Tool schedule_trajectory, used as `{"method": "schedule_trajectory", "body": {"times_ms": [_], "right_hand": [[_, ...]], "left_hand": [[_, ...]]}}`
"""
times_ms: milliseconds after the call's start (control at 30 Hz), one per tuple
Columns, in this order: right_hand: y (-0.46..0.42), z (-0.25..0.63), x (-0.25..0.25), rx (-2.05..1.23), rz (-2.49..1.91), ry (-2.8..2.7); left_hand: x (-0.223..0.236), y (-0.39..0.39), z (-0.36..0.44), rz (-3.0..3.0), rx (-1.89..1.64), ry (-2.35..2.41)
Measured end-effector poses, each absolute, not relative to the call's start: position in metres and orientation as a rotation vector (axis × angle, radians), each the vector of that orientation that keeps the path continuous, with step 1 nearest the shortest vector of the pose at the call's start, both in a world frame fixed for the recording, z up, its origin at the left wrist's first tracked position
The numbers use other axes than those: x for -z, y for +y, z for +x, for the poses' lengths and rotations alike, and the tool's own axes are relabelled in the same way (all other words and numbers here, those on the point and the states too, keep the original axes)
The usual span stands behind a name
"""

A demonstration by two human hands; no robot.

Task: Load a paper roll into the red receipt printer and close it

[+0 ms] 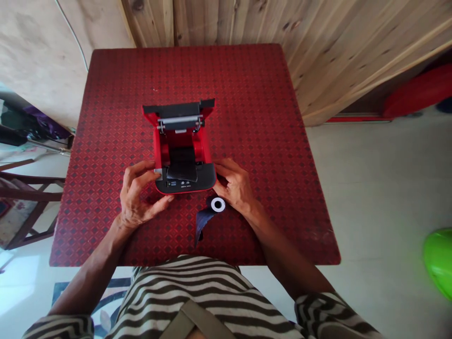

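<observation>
A small red and black printer [183, 155] stands on the red patterned table [247, 117] with its lid swung open toward the far side. Dark paper lies in its open bay. My left hand [139, 195] grips the printer's near left corner, fingers curled round it. My right hand [235, 186] is curled against the printer's near right corner. Just below that hand a dark paper roll with a white core [216, 205] lies on the table, a strip of it trailing toward me.
Wooden plank wall [318, 42] stands behind the table. A wooden chair frame [28, 197] is at the left. A bright green object [439, 261] sits on the pale floor at the right, and a red object [416, 92] lies by the wall.
</observation>
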State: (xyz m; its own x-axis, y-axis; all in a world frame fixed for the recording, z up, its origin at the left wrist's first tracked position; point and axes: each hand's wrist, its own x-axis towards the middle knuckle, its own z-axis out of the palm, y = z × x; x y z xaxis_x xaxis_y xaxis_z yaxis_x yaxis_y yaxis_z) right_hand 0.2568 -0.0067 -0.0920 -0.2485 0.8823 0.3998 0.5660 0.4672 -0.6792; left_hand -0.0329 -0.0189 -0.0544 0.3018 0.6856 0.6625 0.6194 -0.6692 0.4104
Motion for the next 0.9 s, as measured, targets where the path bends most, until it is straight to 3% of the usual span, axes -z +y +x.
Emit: {"method": "schedule_trajectory", "body": {"times_ms": [167,433,600,900], "right_hand": [[-0.007,0.266,0.077,-0.454,-1.167,-1.957],[0.025,0.244,-0.012,-0.295,-1.108,-2.226],[0.068,0.193,-0.007,-0.251,-1.122,-2.695],[0.081,0.177,-0.009,-0.391,-1.251,-2.730]], "left_hand": [[0.055,-0.020,-0.031,2.509,-1.301,1.247],[0.059,-0.020,-0.031,2.554,-1.260,1.260],[0.064,-0.022,-0.031,2.549,-1.253,1.281],[0.066,-0.023,-0.029,2.517,-1.251,1.301]]}}
